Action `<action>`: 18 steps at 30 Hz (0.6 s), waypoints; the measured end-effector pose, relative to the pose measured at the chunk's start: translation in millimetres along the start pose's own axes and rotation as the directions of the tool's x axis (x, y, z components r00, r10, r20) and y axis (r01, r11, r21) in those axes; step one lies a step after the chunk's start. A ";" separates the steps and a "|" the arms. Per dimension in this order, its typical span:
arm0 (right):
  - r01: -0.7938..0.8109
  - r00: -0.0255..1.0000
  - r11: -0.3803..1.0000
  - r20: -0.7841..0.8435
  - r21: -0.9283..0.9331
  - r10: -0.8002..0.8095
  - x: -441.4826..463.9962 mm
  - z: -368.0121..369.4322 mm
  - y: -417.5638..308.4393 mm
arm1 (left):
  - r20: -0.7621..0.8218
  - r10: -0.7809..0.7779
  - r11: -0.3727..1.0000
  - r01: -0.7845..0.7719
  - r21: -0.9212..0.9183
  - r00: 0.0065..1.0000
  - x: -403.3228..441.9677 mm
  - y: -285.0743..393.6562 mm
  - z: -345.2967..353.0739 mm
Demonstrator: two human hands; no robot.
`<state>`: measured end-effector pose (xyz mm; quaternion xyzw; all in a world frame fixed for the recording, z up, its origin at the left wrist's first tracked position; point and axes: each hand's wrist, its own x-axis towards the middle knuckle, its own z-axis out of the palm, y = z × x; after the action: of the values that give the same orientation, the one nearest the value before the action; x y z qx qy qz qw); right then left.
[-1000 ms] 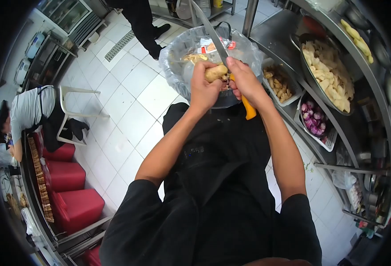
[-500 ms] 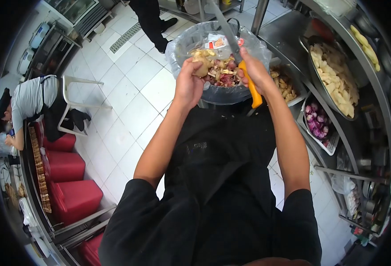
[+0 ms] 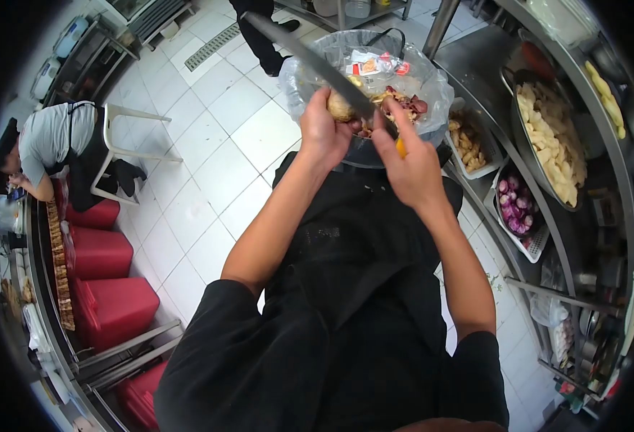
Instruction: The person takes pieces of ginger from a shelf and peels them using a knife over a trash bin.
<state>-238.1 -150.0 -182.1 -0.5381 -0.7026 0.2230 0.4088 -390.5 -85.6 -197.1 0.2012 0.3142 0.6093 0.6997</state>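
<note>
My left hand grips a knobbly tan piece of ginger over a lined bin. My right hand is closed round the yellow handle of a long knife, mostly hidden by the fingers. The broad blade points up and left, crossing over the ginger, slightly blurred; I cannot tell whether it touches. Beneath both hands, the bin's clear plastic liner surrounds peelings and reddish scraps, with a red and white wrapper lying on top.
Right of the bin are a basket of unpeeled ginger, a basket of purple onions and a large pan of pale peeled pieces on steel shelving. At left, a person sits on a white chair beside red bins. Another person's legs stand beyond.
The knife has swung left and flatter, now crossing over the ginger. My right hand has turned and moved lower, and my left hand has shifted slightly right and down. The view has shifted slightly.
</note>
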 end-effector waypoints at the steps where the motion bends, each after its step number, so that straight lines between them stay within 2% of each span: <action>1: -0.012 0.999 1.000 0.030 -0.010 0.013 -4.0 1.6 -4.3 | -0.035 -0.001 1.000 0.002 0.018 0.999 -3.3 -0.7 5.7; 2: -0.025 0.998 1.000 0.061 -0.020 0.026 -6.9 2.5 -8.7 | -0.023 0.004 0.997 -0.006 -0.074 1.000 1.7 -4.1 3.9; 10: -0.041 0.991 0.990 0.120 -0.133 0.057 -6.1 2.1 -6.7 | -0.028 -0.042 0.992 0.038 -0.123 0.999 -12.4 -1.2 23.7; 14: 0.033 0.997 0.993 0.075 -0.109 -0.025 -6.8 4.2 -0.5 | -0.017 -0.074 0.972 0.069 -0.223 0.997 -5.6 -4.7 21.8; 17: 0.032 0.997 0.991 0.079 -0.129 -0.022 -6.2 2.4 -0.5 | 0.027 -0.059 0.990 0.062 -0.124 0.998 -16.9 -0.8 32.1; 18: 0.038 0.997 0.991 0.075 -0.128 -0.029 -5.6 1.8 -0.2 | 0.054 -0.060 0.988 0.067 -0.140 0.997 -15.1 -2.4 30.3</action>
<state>-239.2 -155.1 -184.9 -0.5432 -0.7390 0.1896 0.3505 -369.0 -97.8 -174.0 0.1558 0.2588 0.6024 0.7388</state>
